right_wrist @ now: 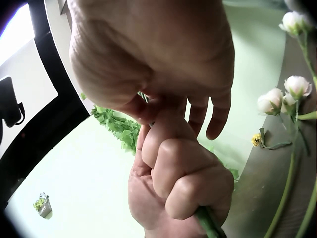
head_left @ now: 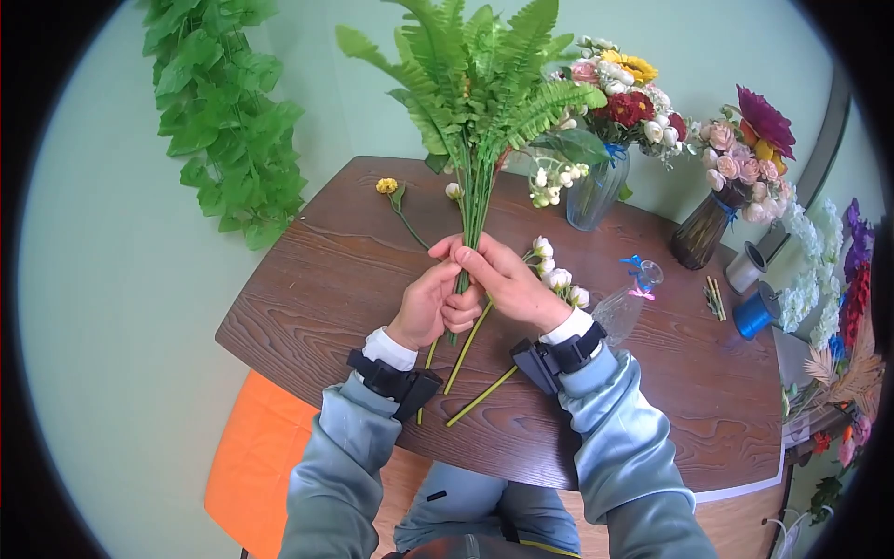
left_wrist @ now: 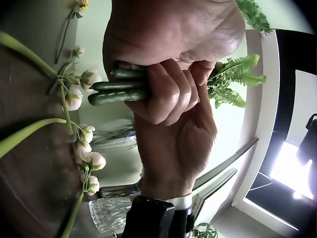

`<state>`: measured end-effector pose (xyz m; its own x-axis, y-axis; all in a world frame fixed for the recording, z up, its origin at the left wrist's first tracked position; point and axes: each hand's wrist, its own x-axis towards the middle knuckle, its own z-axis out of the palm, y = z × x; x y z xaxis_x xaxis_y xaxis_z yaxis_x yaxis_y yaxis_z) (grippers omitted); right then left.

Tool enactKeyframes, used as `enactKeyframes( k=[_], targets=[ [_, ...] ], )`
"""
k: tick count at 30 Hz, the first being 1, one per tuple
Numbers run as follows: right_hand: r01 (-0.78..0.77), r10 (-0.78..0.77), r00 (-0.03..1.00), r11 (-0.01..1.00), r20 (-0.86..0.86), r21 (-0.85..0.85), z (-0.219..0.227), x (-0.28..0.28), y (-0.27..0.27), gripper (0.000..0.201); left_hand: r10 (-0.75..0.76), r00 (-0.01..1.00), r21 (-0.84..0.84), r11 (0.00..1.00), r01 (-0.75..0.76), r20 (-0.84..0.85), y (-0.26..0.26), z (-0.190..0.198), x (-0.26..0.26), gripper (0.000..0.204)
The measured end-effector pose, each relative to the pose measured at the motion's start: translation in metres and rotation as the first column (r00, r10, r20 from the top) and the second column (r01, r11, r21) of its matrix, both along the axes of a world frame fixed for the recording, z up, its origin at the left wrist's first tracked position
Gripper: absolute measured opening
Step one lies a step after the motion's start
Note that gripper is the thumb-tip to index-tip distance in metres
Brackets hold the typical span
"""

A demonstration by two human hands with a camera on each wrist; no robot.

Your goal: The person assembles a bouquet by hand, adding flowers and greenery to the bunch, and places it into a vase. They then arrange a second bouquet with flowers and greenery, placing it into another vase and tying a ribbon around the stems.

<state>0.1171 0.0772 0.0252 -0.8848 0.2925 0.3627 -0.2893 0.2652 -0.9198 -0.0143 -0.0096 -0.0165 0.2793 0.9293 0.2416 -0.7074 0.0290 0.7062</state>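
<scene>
A bunch of artificial green fern point(head_left: 475, 102) stands upright in front of me, its leaves fanned out at the top. My left hand point(head_left: 436, 303) grips the gathered stems low down, fingers curled round them. In the left wrist view the thick cut stem ends point(left_wrist: 119, 94) stick out below that fist. Just above, my right hand point(head_left: 512, 284) pinches the stems between thumb and fingers; its other fingers extend past them in the right wrist view. White flower sprigs point(head_left: 557, 279) with green stems lie on the table beneath the hands, and a yellow flower point(head_left: 386, 186) lies farther back.
A clear glass vase point(head_left: 615, 312) with ribbons stands on the wooden table point(head_left: 298, 289) at right. Behind are a vase of mixed flowers point(head_left: 596, 191) and a dark vase of pink flowers point(head_left: 703, 233). Ribbon spools point(head_left: 756, 312) sit near the right edge. An orange chair point(head_left: 256, 456) is at left.
</scene>
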Motion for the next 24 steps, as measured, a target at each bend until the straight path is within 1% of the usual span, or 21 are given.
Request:
enactKeyframes(
  k=[1, 3, 4, 6, 7, 9, 10, 11, 13, 14, 15, 16, 17, 18, 20, 21, 22, 23, 24],
  targets=[
    [-0.001, 0.001, 1.0, 1.0, 0.001, 0.003, 0.001, 0.0, 0.0, 0.028, 0.001, 1.0, 0.003, 1.0, -0.001, 0.001, 0.0, 0.001, 0.0, 0.021],
    [0.058, -0.059, 0.998, 0.996, 0.005, 0.063, 0.0, -0.001, -0.002, 0.029, 0.149, 0.98, 0.094, 0.986, -0.137, -0.129, -0.001, 0.003, 0.002, 0.018],
    [0.054, -0.055, 0.998, 0.996, 0.011, 0.066, 0.0, 0.0, -0.003, 0.029, 0.153, 0.981, 0.095, 0.985, -0.142, -0.123, -0.003, 0.006, 0.006, 0.018],
    [0.152, -0.152, 0.988, 0.987, 0.002, 0.048, 0.001, -0.001, -0.006, 0.03, 0.366, 0.89, 0.103, 0.931, -0.351, -0.27, -0.003, 0.01, 0.014, 0.025],
    [0.14, -0.141, 0.99, 0.989, 0.01, 0.055, -0.001, -0.002, -0.004, 0.03, 0.378, 0.889, 0.105, 0.926, -0.363, -0.26, -0.002, 0.007, 0.015, 0.025],
    [0.178, -0.174, 0.983, 0.979, -0.051, 0.098, -0.005, -0.003, 0.001, 0.029, 0.403, 0.864, 0.141, 0.915, -0.378, -0.3, 0.003, 0.001, 0.015, 0.034],
    [0.152, -0.15, 0.988, 0.987, -0.048, 0.056, -0.003, -0.003, -0.001, 0.03, 0.419, 0.849, 0.158, 0.908, -0.388, -0.322, -0.003, 0.01, 0.019, 0.019],
    [0.14, -0.138, 0.99, 0.988, -0.039, 0.067, -0.001, -0.004, -0.002, 0.03, 0.432, 0.847, 0.163, 0.902, -0.401, -0.309, -0.005, 0.014, 0.02, 0.019],
    [0.096, -0.097, 0.995, 0.995, -0.023, -0.034, 0.005, -0.007, -0.004, 0.031, 0.495, 0.798, 0.218, 0.869, -0.445, -0.343, -0.009, 0.018, 0.019, 0.02],
    [0.053, -0.054, 0.995, 0.998, -0.08, -0.023, 0.005, -0.011, 0.0, 0.032, 0.503, 0.796, 0.219, 0.864, -0.453, -0.337, -0.01, 0.02, 0.017, 0.02],
    [0.047, -0.049, 0.996, 0.999, -0.077, -0.022, 0.007, -0.014, 0.001, 0.032, 0.541, 0.782, 0.226, 0.84, -0.493, -0.308, -0.012, 0.023, 0.012, 0.02],
    [0.033, -0.037, 0.997, 0.997, -0.064, -0.072, 0.013, -0.017, 0.0, 0.033, 0.577, 0.768, 0.229, 0.816, -0.53, -0.28, -0.013, 0.025, 0.007, 0.019],
    [0.021, -0.027, 0.998, 0.992, -0.051, -0.123, 0.017, -0.02, 0.001, 0.034, 0.577, 0.768, 0.226, 0.816, -0.532, -0.279, -0.015, 0.029, 0.001, 0.019],
    [0.022, -0.028, 0.998, 0.992, -0.049, -0.126, 0.017, -0.027, 0.007, 0.034, 0.608, 0.758, 0.198, 0.794, -0.575, -0.234, -0.018, 0.034, -0.007, 0.018],
    [0.174, -0.181, 0.975, 0.983, 0.127, 0.067, 0.01, -0.047, 0.026, 0.031, 0.661, 0.738, 0.173, 0.749, -0.639, -0.136, -0.019, 0.032, -0.024, 0.017],
    [0.233, -0.266, 0.943, 0.957, 0.201, 0.171, 0.005, -0.056, 0.035, 0.03, 0.659, 0.739, 0.172, 0.751, -0.637, -0.139, -0.019, 0.028, -0.029, 0.017],
    [0.308, -0.393, 0.888, 0.894, 0.238, 0.325, 0.0, -0.066, 0.039, 0.026, 0.695, 0.708, 0.171, 0.718, -0.675, -0.123, -0.019, 0.026, -0.034, 0.018],
    [0.312, -0.394, 0.888, 0.895, 0.236, 0.32, -0.006, -0.076, 0.041, 0.026, 0.729, 0.676, 0.17, 0.683, -0.71, -0.109, -0.018, 0.025, -0.037, 0.018],
    [0.322, -0.495, 0.848, 0.766, 0.191, 0.556, -0.011, -0.085, 0.043, 0.023, 0.743, 0.66, 0.161, 0.669, -0.726, -0.112, -0.019, 0.024, -0.039, 0.019]
  ],
)
